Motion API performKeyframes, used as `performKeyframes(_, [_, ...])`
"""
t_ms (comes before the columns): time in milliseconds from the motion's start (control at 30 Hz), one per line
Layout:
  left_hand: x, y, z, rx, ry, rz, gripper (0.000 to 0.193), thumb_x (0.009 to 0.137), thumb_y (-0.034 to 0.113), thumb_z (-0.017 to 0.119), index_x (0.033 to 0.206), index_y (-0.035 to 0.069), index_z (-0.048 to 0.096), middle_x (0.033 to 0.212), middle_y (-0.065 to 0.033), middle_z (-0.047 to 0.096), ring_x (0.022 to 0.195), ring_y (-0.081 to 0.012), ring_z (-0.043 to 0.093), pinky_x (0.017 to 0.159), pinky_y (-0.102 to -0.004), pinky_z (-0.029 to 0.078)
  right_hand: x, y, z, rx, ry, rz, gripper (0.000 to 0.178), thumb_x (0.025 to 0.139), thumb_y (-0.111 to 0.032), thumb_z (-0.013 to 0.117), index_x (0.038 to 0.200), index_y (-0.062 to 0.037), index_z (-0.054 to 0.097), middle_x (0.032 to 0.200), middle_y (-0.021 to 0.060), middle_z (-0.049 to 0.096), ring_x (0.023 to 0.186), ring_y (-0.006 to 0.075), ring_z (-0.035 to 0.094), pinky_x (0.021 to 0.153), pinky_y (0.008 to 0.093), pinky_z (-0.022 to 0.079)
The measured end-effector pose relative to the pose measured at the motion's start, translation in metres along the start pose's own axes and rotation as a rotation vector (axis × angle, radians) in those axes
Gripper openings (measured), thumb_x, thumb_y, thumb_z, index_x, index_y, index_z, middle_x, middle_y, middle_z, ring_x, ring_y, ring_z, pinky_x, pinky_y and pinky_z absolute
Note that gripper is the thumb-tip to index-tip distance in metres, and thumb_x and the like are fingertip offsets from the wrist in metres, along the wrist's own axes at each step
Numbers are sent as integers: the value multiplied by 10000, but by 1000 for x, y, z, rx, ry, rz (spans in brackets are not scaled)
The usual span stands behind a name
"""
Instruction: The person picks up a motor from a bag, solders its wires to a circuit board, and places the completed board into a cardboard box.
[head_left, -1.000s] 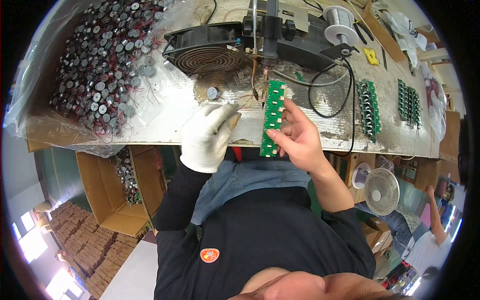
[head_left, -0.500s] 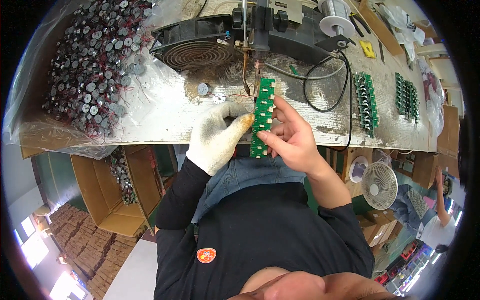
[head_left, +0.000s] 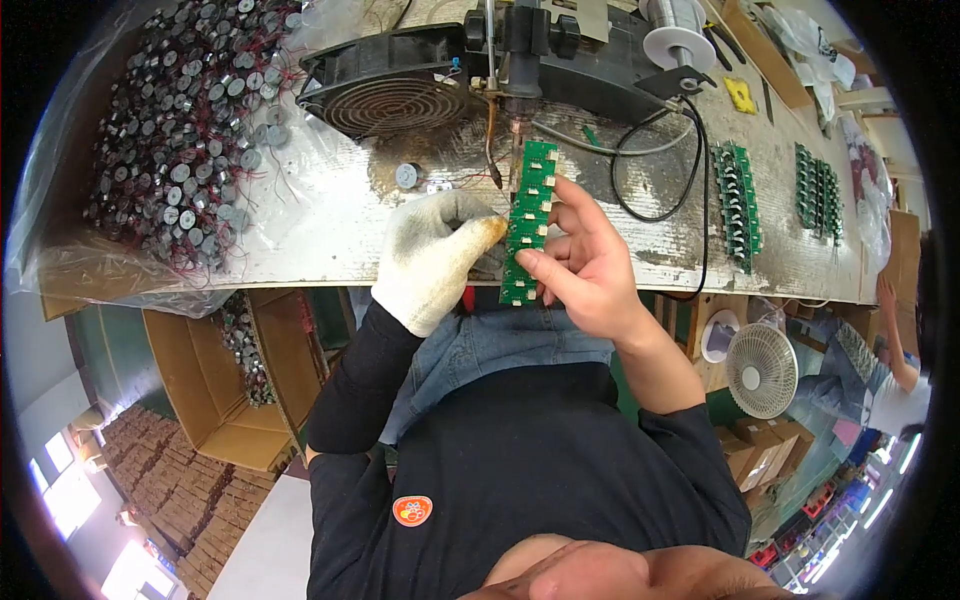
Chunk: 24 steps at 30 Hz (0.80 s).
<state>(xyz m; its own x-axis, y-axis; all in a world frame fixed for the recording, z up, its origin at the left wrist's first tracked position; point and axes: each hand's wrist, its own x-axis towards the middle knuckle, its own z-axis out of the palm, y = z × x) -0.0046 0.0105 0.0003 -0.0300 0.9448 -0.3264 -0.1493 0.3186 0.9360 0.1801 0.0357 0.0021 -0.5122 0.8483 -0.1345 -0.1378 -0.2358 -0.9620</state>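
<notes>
Upright over the table edge is a long green circuit board strip [head_left: 537, 190] with small white connectors, gripped by my bare right hand [head_left: 590, 255], thumb on its face and fingers behind. My left hand [head_left: 430, 262], in a white glove with a stained thumb, is pinched closed at the board's left edge; whatever sits between those fingertips is hidden. Beyond the hands, a soldering iron [head_left: 516, 128] points down, close to the board's upper part, beside a thin solder feed tube [head_left: 492, 140]. A small round motor [head_left: 407, 176] lies past the glove, with thin red wires nearby.
Many small motors with red wires [head_left: 190, 150] fill a plastic-lined box at left. A black fan [head_left: 390, 95] and a solder wire spool [head_left: 675, 45] stand at the back. Finished-looking board strips [head_left: 735, 205] lie at right, past a black cable [head_left: 612, 180]. Another person [head_left: 890, 400] is far right.
The board has shifted slightly away from me, toward the iron, with my right hand. My gloved hand has moved slightly and now covers more of a second motor. The far person has moved.
</notes>
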Motion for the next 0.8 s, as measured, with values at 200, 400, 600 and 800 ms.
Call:
performKeyframes(200, [-4, 11, 3, -132, -1, -65, 154, 867, 102, 597, 917, -32, 654, 809, -44, 651, 735, -88, 587, 661, -243, 476, 2, -2, 1, -4, -6, -4, 674, 844, 63, 607, 1413, 11, 249, 1093, 139, 546, 687, 81, 591, 537, 184, 455])
performKeyframes(400, [-5, 7, 4, -185, 7, -82, 142, 871, 95, 594, 905, -29, 653, 803, -44, 650, 727, -88, 582, 661, -242, 469, 1, 1, 1, -8, -5, -1, 676, 842, 61, 611, 1411, 9, 250, 1086, 136, 547, 672, 79, 582, 539, 185, 447])
performKeyframes(600, [-4, 0, 3, -9, 26, -24, 147, 845, 111, 620, 840, -31, 658, 759, -46, 644, 696, -86, 564, 625, -245, 441, -3, 2, 1, -5, 2, 25, 668, 843, 60, 608, 1406, 4, 253, 1081, 138, 551, 665, 88, 593, 517, 192, 452])
performKeyframes(800, [-7, -1, 3, 7, 21, 16, 149, 841, 119, 634, 844, -28, 660, 760, -46, 642, 700, -82, 561, 627, -244, 441, -5, 4, 2, 9, -2, 31, 674, 841, 51, 615, 1403, 1, 246, 1056, 137, 566, 642, 89, 593, 485, 188, 451])
